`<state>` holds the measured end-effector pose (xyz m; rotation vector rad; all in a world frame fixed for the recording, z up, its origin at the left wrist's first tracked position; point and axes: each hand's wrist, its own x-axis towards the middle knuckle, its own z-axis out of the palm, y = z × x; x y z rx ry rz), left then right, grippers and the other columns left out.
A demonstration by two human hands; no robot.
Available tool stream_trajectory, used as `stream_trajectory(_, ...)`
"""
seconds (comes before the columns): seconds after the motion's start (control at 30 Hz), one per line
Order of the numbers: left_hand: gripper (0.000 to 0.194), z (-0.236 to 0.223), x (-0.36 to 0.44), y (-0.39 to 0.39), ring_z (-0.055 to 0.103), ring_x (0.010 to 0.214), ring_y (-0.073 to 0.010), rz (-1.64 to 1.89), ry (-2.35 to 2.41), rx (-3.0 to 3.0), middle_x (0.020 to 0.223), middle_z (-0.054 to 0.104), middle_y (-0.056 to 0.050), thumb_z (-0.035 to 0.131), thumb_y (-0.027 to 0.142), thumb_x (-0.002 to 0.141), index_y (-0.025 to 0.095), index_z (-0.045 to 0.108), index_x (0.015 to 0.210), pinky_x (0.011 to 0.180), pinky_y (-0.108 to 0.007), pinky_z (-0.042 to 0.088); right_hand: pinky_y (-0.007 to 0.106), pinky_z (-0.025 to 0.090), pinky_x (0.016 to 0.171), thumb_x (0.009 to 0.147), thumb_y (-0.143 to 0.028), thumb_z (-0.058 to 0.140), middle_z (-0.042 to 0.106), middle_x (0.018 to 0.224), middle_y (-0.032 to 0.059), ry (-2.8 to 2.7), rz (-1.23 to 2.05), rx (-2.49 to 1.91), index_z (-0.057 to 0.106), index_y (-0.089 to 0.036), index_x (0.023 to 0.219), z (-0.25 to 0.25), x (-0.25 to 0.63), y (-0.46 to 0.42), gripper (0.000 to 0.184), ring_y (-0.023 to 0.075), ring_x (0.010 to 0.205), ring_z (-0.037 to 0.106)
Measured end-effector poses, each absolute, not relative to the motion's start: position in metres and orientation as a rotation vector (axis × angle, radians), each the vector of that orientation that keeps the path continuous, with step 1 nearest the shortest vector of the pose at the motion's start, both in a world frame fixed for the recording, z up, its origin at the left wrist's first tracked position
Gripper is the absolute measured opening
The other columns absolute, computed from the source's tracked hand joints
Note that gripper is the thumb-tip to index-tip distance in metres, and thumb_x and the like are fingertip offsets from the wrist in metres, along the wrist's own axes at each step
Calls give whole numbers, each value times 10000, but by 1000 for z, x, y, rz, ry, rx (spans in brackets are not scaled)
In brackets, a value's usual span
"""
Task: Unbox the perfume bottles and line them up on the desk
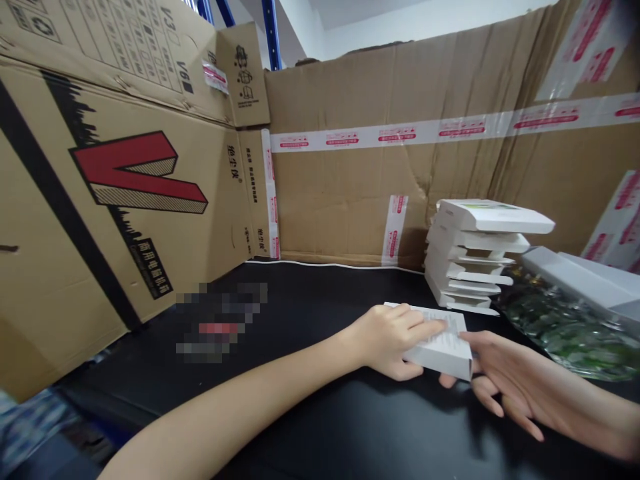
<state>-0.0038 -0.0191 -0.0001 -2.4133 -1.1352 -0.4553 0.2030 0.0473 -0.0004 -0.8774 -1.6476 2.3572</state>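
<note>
A small flat white box (440, 357) with printed text on its upper face is held tilted above the black table (320, 407). My left hand (395, 337) is closed around its left part, with the index finger stretched over the printed face. At the box's right end is my right hand (510, 380), its thumb on the upper edge and a fingertip showing beneath. The other fingers of that hand hang loosely apart below. Just behind stands a stack of white boxes (445, 267), several with end flaps sticking out to the right.
On the right lie clear plastic-wrapped items with green parts (575, 327), beside a grey-white open box (595, 280). A large carton with a red V (145, 173) stands at left. Taped cardboard (340, 193) forms the back wall. A blurred-out patch (220, 327) covers something on the left.
</note>
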Motion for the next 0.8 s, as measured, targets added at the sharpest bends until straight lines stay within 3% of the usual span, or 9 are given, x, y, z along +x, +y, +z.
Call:
stream_trajectory(0.3, 569, 0, -5, -18, 572, 885, -204, -473, -1119, -2418, 980, 627, -62, 489, 344, 697, 128, 453, 1223, 724, -303, 474, 138, 440, 287, 852, -380, 449, 619, 857, 83, -1687, 2362, -909, 555, -136, 901, 10, 199, 42, 270, 90, 508, 536)
stream_trajectory(0.63, 527, 2, -6, -19, 579, 909, -211, -516, -1099, -2421, 1103, 610, -87, 492, 316, 706, 142, 469, 1203, 752, -320, 478, 125, 444, 316, 893, -383, 367, 618, 889, 91, -1724, 2356, -823, 546, -109, 994, 22, 197, 35, 343, 75, 519, 541)
stream_trajectory(0.8, 527, 2, -7, -18, 585, 842, -205, -539, -1075, -2380, 1013, 631, -77, 505, 313, 696, 141, 485, 1193, 701, -307, 482, 135, 461, 329, 903, -366, 343, 619, 846, 78, -1709, 2378, -814, 534, -112, 1017, 22, 198, 36, 338, 77, 509, 543)
